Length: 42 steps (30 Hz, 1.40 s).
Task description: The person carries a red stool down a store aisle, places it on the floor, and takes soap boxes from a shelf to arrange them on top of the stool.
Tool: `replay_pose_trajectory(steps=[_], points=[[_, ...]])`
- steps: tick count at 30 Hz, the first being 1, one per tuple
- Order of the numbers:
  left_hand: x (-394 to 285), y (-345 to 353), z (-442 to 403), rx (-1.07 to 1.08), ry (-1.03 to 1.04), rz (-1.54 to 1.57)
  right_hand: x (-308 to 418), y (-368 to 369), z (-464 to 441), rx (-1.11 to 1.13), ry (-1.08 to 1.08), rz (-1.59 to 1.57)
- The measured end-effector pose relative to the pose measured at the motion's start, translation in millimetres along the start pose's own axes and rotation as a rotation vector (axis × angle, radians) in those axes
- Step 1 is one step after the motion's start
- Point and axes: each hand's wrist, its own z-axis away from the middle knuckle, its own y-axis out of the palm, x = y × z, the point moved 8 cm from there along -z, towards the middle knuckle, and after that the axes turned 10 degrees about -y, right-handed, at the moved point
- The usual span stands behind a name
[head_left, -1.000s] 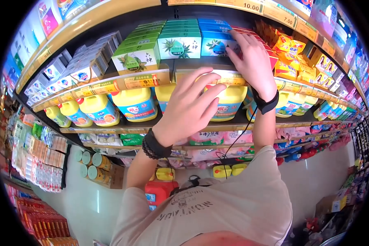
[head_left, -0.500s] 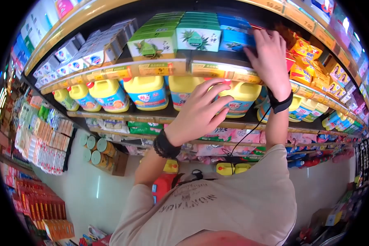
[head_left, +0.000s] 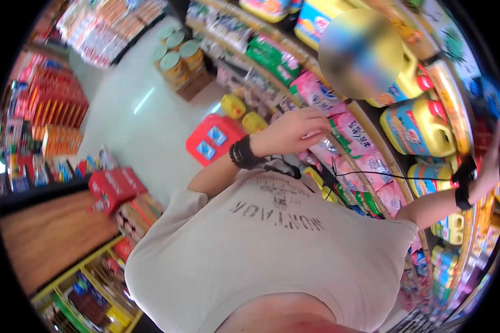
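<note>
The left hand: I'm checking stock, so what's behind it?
Past the fingers of the left hand, pink packages show; past the wrist, a yellow container. Whatever lies directly behind the hand is covered.

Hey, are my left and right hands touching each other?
Apart: the head view shows pink packs and a yellow jug through the wide gap between your left hand and your right hand.
</note>
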Motion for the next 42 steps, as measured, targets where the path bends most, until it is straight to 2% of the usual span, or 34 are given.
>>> replay_pose_trajectory(steps=[1,4,5,8,10,12,14,18,22,24,25,26,27,28,29,30,31,32,33,35,37,40,42], points=[[11,-7,18,0.017,-0.117,0.035,11,-5,-3,-0.057,-0.046,0.015],[45,-22,73,-0.143,-0.248,0.026,68,-28,-25,-0.232,-0.063,0.106],[56,-23,91,-0.08,-0.41,0.049,73,-31,-27,-0.268,-0.103,0.151],[86,-25,138,-0.082,-0.509,-0.072,62,-37,-18,-0.33,-0.125,0.317],[89,-26,150,-0.093,-0.503,-0.083,48,-37,-16,-0.421,-0.145,0.412],[85,-31,157,-0.122,-0.482,-0.092,63,-42,-16,-0.584,-0.274,0.435],[76,-30,155,-0.159,-0.442,-0.084,72,-54,-10,-0.697,-0.266,0.382],[64,-25,148,-0.158,-0.436,-0.114,120,-64,16,-0.789,0.033,-0.137],[62,-30,165,-0.213,-0.427,-0.087,179,-38,32,-0.795,0.286,-0.743],[63,-37,180,-0.225,-0.475,-0.07,205,-12,35,-0.644,0.387,-0.885],[64,-43,188,-0.238,-0.504,-0.064,228,-5,36,-0.377,0.299,-0.495],[64,-48,197,-0.252,-0.533,-0.058,236,22,45,-0.276,0.477,-0.714],[65,-52,206,-0.267,-0.562,-0.05,262,45,46,-0.215,0.388,-0.938],[67,-55,215,-0.277,-0.599,-0.022,303,60,45,-0.115,0.39,-1.156],[69,-59,226,-0.289,-0.638,0.004,335,77,45,0.077,0.307,-1.378],[70,-63,235,-0.301,-0.676,0.027,370,87,40,0.235,0.214,-1.495],[67,-67,241,-0.32,-0.712,0.055,400,103,48,0.374,0.209,-1.543],[61,-74,249,-0.404,-0.72,0.103,432,111,52,0.514,0.242,-1.567],[54,-78,257,-0.49,-0.727,0.153,462,124,60,0.569,0.182,-1.685],[45,-80,274,-0.634,-0.736,0.207,515,144,86,0.871,0.214,-1.817],[41,-77,291,-0.752,-0.742,0.211,557,163,119,0.99,0.265,-1.913],[39,-74,314,-0.738,-0.81,-0.101,603,177,152,1.067,0.259,-1.995],[41,-69,328,-0.796,-0.872,-0.066,621,181,162,1.117,0.235,-2.019]])
